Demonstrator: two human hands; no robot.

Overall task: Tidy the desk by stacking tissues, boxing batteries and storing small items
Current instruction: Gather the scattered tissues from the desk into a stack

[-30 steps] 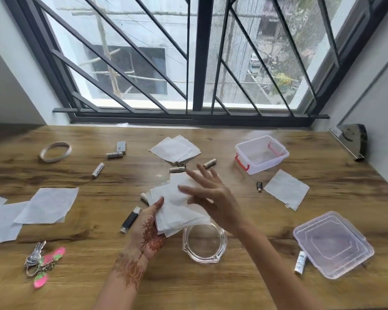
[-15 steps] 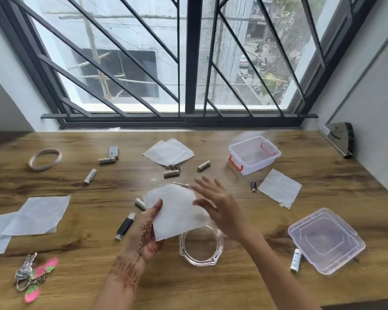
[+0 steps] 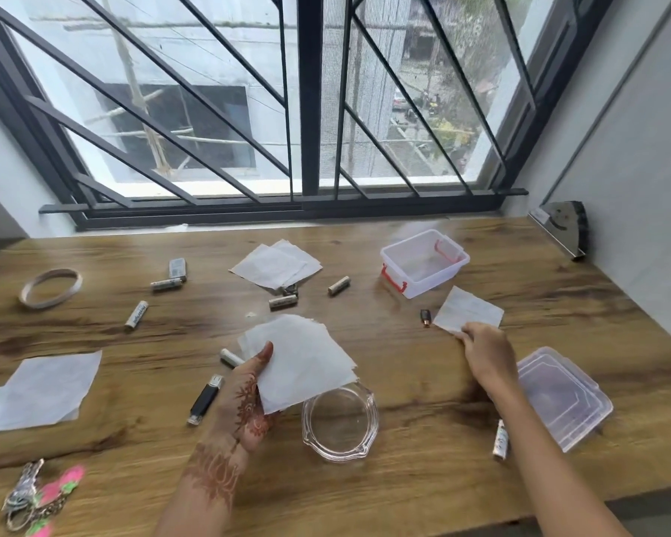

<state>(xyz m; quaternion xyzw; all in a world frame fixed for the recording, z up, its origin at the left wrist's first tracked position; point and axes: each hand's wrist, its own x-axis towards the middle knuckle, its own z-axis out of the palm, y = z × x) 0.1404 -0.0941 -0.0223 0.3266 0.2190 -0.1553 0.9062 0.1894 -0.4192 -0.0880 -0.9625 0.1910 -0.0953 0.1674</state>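
Note:
My left hand [image 3: 248,397] grips a stack of white tissues [image 3: 303,362] above the desk's middle. At the right, my right hand [image 3: 485,350] rests its fingers on the near edge of a single tissue [image 3: 469,313]; whether it pinches the sheet is unclear. More tissues lie at the back centre [image 3: 276,267] and at the left [image 3: 43,389]. Several batteries are scattered about, among them one [image 3: 136,313] at the left, one [image 3: 339,285] near the back tissues and one [image 3: 500,439] beside my right forearm. A clear box with red latches [image 3: 423,265] stands open at the back right.
A round glass dish [image 3: 339,424] sits under the held stack. The box lid [image 3: 558,393] lies at the right. A black USB stick [image 3: 206,399], a small black piece [image 3: 425,317], a tape ring [image 3: 50,287] and keys with pink tags [image 3: 35,494] are on the wooden desk [image 3: 403,490].
My right hand left the tissue stack and reached right to the single tissue near the box. My left hand keeps holding the stack.

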